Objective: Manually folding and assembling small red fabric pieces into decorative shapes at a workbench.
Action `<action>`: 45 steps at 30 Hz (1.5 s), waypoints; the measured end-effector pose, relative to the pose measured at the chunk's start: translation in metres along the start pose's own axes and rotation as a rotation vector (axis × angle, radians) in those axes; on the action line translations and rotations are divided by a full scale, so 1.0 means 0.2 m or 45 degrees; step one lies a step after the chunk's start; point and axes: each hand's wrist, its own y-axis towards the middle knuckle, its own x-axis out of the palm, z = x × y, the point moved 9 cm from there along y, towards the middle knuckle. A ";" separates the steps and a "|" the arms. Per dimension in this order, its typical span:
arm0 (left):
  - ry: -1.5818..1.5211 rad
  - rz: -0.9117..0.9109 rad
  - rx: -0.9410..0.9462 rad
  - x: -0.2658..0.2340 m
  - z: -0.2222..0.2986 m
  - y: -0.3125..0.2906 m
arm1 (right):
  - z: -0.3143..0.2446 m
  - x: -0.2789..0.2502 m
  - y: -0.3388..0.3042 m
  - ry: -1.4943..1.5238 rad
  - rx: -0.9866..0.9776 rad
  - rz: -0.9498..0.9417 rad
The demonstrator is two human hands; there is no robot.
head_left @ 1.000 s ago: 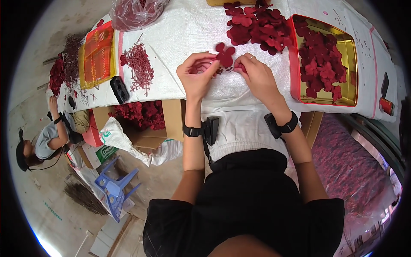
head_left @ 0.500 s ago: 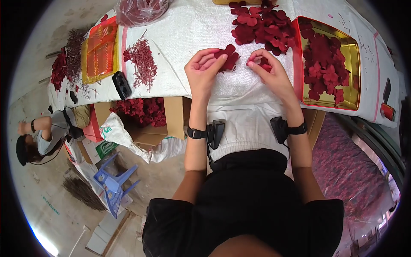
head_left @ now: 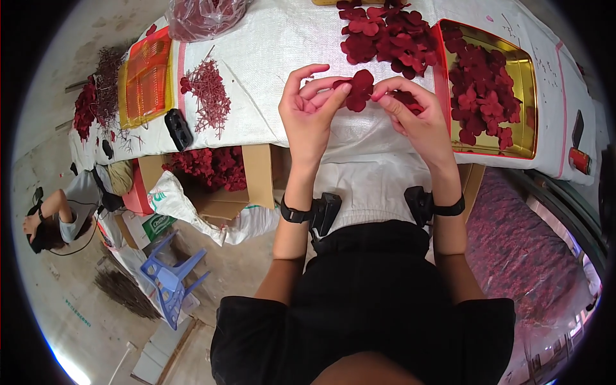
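Above the white cloth-covered table, my left hand point(head_left: 310, 115) pinches a dark red fabric flower point(head_left: 360, 90) between thumb and forefinger, its other fingers loosely curled. My right hand point(head_left: 420, 122) is closed, thumb and forefinger pinched at the flower's right edge. More red fabric petals point(head_left: 407, 101) are tucked inside its curled fingers. Just beyond the hands lies a heap of red fabric flowers point(head_left: 388, 40). On the right, a gold tin with a red rim point(head_left: 535, 106) holds more loose flowers point(head_left: 484, 93).
Thin red stems point(head_left: 208, 99) are piled left, beside a black object point(head_left: 178, 130) and an orange-yellow plastic basket point(head_left: 146, 80). A clear bag point(head_left: 206, 19) sits at the far edge. Below are a cardboard box point(head_left: 258, 176) and blue stool point(head_left: 170, 279). Another person point(head_left: 54, 215) is far left.
My hands have come closer together. The flower in my left hand has shifted right, and my right thumb and forefinger now meet its edge. The person at far left has leaned lower.
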 end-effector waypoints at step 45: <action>-0.026 -0.250 -0.134 0.13 0.00 -0.04 | 0.01 -0.03 0.01 -0.005 -0.055 0.054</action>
